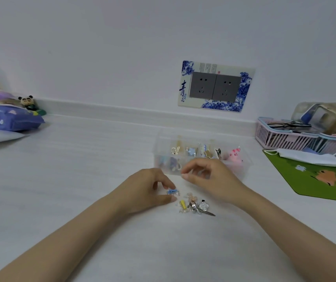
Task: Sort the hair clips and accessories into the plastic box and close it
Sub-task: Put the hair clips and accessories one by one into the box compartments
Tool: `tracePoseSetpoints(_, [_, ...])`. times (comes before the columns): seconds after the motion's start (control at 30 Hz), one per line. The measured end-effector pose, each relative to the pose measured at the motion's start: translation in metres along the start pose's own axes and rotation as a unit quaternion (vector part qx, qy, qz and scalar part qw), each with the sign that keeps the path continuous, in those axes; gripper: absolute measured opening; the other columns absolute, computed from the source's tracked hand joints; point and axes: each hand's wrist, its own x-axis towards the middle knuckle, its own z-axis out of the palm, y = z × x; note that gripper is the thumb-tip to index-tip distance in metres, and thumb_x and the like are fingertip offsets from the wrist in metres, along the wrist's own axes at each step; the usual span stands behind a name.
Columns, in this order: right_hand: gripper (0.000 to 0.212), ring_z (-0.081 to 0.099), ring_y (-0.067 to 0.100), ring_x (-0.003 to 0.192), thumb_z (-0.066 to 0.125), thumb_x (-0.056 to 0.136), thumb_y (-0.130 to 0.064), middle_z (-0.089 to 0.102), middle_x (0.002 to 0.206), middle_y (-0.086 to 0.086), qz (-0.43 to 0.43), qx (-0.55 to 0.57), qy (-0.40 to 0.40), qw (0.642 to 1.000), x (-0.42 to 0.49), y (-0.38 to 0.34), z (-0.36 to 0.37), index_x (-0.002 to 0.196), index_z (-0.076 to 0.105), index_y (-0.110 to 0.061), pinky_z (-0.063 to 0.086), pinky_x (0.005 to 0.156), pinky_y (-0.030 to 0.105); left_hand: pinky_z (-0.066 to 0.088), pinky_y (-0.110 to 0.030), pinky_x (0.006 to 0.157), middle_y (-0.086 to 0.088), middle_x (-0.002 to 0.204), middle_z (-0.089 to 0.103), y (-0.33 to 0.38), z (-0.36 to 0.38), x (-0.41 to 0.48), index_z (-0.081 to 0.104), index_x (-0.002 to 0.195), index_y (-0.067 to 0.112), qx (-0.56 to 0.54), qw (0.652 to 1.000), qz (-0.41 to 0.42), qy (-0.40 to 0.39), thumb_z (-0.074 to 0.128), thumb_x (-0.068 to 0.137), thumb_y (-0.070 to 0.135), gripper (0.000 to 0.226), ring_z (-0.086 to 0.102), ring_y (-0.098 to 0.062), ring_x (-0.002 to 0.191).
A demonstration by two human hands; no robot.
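A white bench is seen from above, set against a wall. At the right a green mat is laid, with one white face mask on it. Behind it, one pink slatted basket is filled with a pair of glasses and items too jumbled to name.

At the middle one clear plastic box stands open, divided into compartments. Gold clips are held at the back left, a blue star piece beside them, a pink fluffy piece at the right end, and blue and purple pieces at the front left.

By the left hand one small blue clip is pinched between thumb and fingers. The right hand is curled just before the box's front wall; whether anything is pinched cannot be told.

Between the hands a small heap of clips lies on the bench: one yellow, one pink flower, one clear round, one silver slide.
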Motion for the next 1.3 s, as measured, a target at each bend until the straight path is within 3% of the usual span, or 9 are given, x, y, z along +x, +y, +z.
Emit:
tracePoseSetpoints(0.23, [0.009,0.056,0.012,0.077,0.071,0.08,-0.027,0.07,0.098,0.013,0.02,0.054,-0.018,0.998,-0.003,0.002,0.01,0.088,0.071,-0.028,0.045,0.073,0.022,0.039,-0.015,0.056,0.005,0.077,0.07,0.002,-0.003,-0.003,0.073,0.077,0.028,-0.083,0.996,-0.006,0.025,0.074,0.075,0.04,0.012,0.048,-0.003,0.057])
tracePoseSetpoints(0.3, [0.011,0.059,0.007,0.076,0.071,0.08,-0.025,0.071,0.092,0.007,0.015,0.071,-0.026,0.997,-0.006,-0.002,0.011,0.09,0.072,-0.029,0.047,0.073,0.021,0.038,-0.014,0.056,0.004,0.072,0.069,0.004,-0.004,-0.002,0.074,0.077,0.029,-0.15,0.987,-0.016,0.053,0.073,0.078,0.032,0.004,0.046,-0.002,0.057])
tracePoseSetpoints(0.4, [0.013,0.056,-0.003,0.067,0.072,0.08,-0.017,0.067,0.072,-0.014,0.002,0.096,-0.008,0.995,-0.006,-0.007,0.014,0.089,0.073,-0.027,0.045,0.067,0.012,0.032,-0.014,0.053,0.009,0.057,0.053,0.009,-0.005,-0.001,0.076,0.084,0.021,-0.236,0.968,-0.052,0.071,0.069,0.081,0.032,0.014,0.041,-0.004,0.053])
tracePoseSetpoints(0.6, [0.012,0.062,0.006,0.073,0.077,0.073,-0.013,0.072,0.078,-0.005,-0.023,0.103,0.043,0.994,-0.004,-0.014,0.015,0.079,0.073,-0.021,0.05,0.072,0.026,0.041,-0.01,0.055,0.019,0.059,0.065,0.02,-0.007,-0.003,0.073,0.079,0.02,-0.302,0.949,-0.081,0.048,0.058,0.088,0.03,0.02,0.049,0.003,0.054])
tracePoseSetpoints(0.8, [0.007,0.058,-0.003,0.063,0.074,0.077,-0.011,0.068,0.074,-0.008,-0.033,0.069,0.161,0.984,0.038,-0.023,-0.012,0.08,0.072,-0.017,0.046,0.066,0.012,0.042,-0.015,0.058,0.01,0.081,0.065,0.013,-0.009,0.001,0.068,0.094,0.024,-0.233,0.95,-0.016,0.206,0.063,0.086,0.026,0.01,0.052,-0.002,0.066])
tracePoseSetpoints(0.97, [0.014,0.061,0.006,0.072,0.069,0.081,-0.016,0.074,0.091,0.006,0.022,-0.029,0.147,0.988,0.076,-0.006,-0.017,0.094,0.074,-0.011,0.044,0.062,0.005,0.043,-0.016,0.062,0.015,0.087,0.064,0.006,-0.007,-0.002,0.066,0.097,0.028,-0.193,0.969,0.001,0.155,0.066,0.084,0.029,0.013,0.052,-0.003,0.07])
tracePoseSetpoints(1.13, [0.011,0.063,0.01,0.082,0.065,0.084,-0.017,0.072,0.088,-0.004,-0.009,-0.049,0.154,0.987,0.055,-0.008,-0.018,0.092,0.072,-0.019,0.043,0.066,0.006,0.045,-0.02,0.067,0.013,0.091,0.065,0.003,0.002,-0.005,0.068,0.096,0.035,-0.148,0.988,0.003,0.051,0.066,0.069,0.057,0.035,0.053,-0.005,0.075])
tracePoseSetpoints(1.23, [0.008,0.063,0.007,0.08,0.068,0.083,-0.016,0.072,0.087,-0.003,-0.03,-0.018,0.096,0.995,0.022,-0.014,-0.019,0.088,0.072,-0.019,0.046,0.072,0.018,0.042,-0.013,0.067,0.014,0.094,0.065,0.009,0.009,-0.007,0.068,0.095,0.036,-0.088,0.996,0.016,-0.012,0.074,0.066,0.054,0.034,0.053,-0.004,0.078])
tracePoseSetpoints(1.3, [0.007,0.061,0.003,0.078,0.069,0.082,-0.015,0.072,0.087,-0.003,-0.026,-0.012,0.055,0.998,0.001,-0.01,-0.018,0.088,0.072,-0.017,0.044,0.071,0.015,0.043,-0.015,0.07,0.014,0.095,0.066,0.011,0.012,-0.006,0.068,0.093,0.036,-0.056,0.998,0.027,-0.022,0.077,0.065,0.051,0.034,0.056,-0.006,0.084])
